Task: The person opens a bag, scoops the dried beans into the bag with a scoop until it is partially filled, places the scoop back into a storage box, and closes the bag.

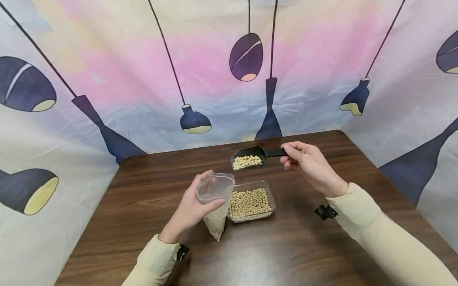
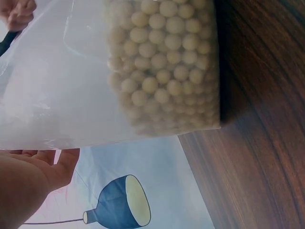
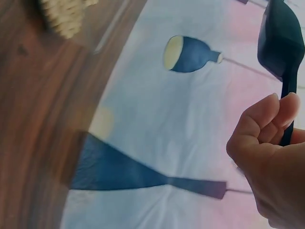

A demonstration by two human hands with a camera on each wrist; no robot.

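The left grip was curled around the upper part of a clear plastic bag, with the thumb on the near side and the fingers behind. The bag was upright, and its mouth was spread and facing up. In the left wrist view, pale round beans filled the lower portion; the upper portion contained none. Whether the base of the bag touched the table could not be determined.

A clear tray stood on the table, just to the right of the bag. It contained a further supply of beans, spread across its floor.

Beyond the tray, the right grip pinched the handle of a black scoop. The scoop was raised, carried a load of beans, and pointed left, near the bag mouth but apart from it.

Status, by judgement: transfer from tray to bag was partly complete. Scooping of the present load was done; its discharge into the bag was not. The stock in the tray allowed for further loads, although the required fill level was not evident. A printed backdrop hung behind the table.
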